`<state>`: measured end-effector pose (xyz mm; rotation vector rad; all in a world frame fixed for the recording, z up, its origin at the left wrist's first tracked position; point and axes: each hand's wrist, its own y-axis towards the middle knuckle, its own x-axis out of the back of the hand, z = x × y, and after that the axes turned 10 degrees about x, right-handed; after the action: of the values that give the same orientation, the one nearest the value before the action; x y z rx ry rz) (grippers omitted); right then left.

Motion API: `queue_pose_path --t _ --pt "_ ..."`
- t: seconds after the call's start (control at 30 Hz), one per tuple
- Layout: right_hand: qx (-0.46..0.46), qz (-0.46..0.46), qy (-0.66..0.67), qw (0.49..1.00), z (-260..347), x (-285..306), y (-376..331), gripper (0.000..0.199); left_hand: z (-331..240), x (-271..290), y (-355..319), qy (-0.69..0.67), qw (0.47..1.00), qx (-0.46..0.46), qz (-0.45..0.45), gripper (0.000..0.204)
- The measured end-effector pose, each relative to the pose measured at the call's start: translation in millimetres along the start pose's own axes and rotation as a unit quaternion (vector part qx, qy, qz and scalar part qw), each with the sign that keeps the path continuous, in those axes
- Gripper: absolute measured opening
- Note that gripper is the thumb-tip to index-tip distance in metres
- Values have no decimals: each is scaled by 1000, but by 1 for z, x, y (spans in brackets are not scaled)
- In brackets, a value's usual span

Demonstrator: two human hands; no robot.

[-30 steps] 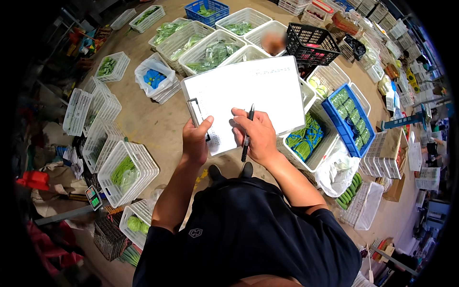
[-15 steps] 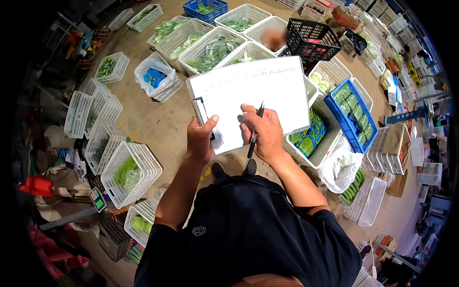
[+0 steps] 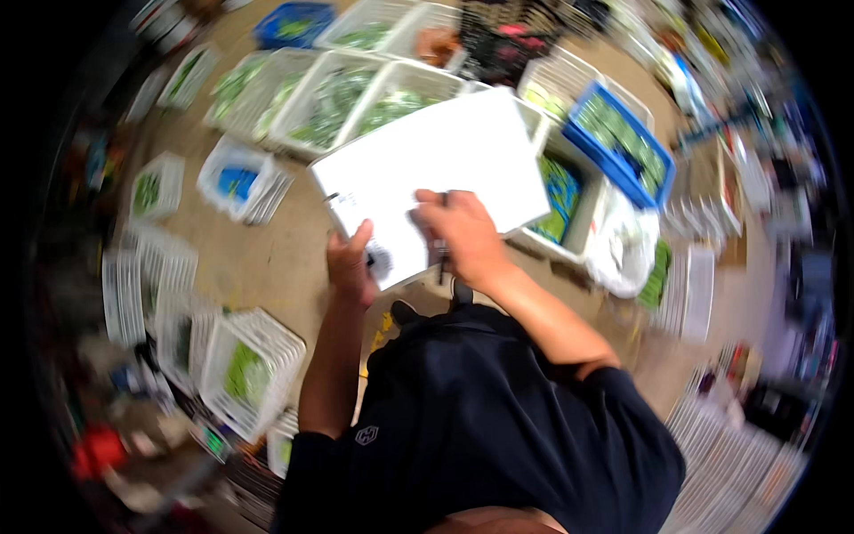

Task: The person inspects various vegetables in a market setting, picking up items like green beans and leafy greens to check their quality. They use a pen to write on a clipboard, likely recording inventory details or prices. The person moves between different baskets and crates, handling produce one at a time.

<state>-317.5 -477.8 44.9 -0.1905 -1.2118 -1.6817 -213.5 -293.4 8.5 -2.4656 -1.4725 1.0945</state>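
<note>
A clipboard with a white sheet [image 3: 454, 142] is held out in front of my body, tilted up toward the right. My left hand [image 3: 352, 267] grips its lower left edge, thumb on top beside the clip. Over the lower middle of the sheet lies my right hand [image 3: 463, 236], closed around a dark pen [image 3: 442, 254] that points down toward me. Motion blurs the picture, and the print on the paper cannot be made out.
White crates of leafy greens [image 3: 334, 98] stand beyond the clipboard. A blue crate of bundled greens [image 3: 618, 142] and a white plastic bag [image 3: 623, 240] lie to the right. Stacked white crates [image 3: 253, 369] are at left, near a bag-lined crate with blue contents [image 3: 238, 181].
The view has swung, so the surrounding crates sit differently and look blurred. The clipboard appears further left and more tilted. Both hands keep their hold on the clipboard and the pen.
</note>
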Motion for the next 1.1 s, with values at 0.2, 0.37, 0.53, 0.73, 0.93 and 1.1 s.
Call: queue_pose_path --t 0.2,0.37,0.53,0.73,0.93,1.1 --pt "48 51 -37 997 -15 -42 2 40 37 3 8 11 997 73 -3 56" --pt "59 39 -15 997 -57 -28 -26 45 73 -20 33 83 992 92 2 50" --pt "5 67 88 994 -135 7 -64 54 130 -33 62 143 980 103 -96 41" --pt "-436 -78 140 886 -331 46 -204 33 242 -33 53 53 915 250 -310 51" --pt "-674 91 -16 733 -517 -13 -434 21 344 -33 84 75 840 390 -370 46" --pt "-758 107 -17 644 -616 -125 -550 21 394 -32 115 76 802 464 -370 52"
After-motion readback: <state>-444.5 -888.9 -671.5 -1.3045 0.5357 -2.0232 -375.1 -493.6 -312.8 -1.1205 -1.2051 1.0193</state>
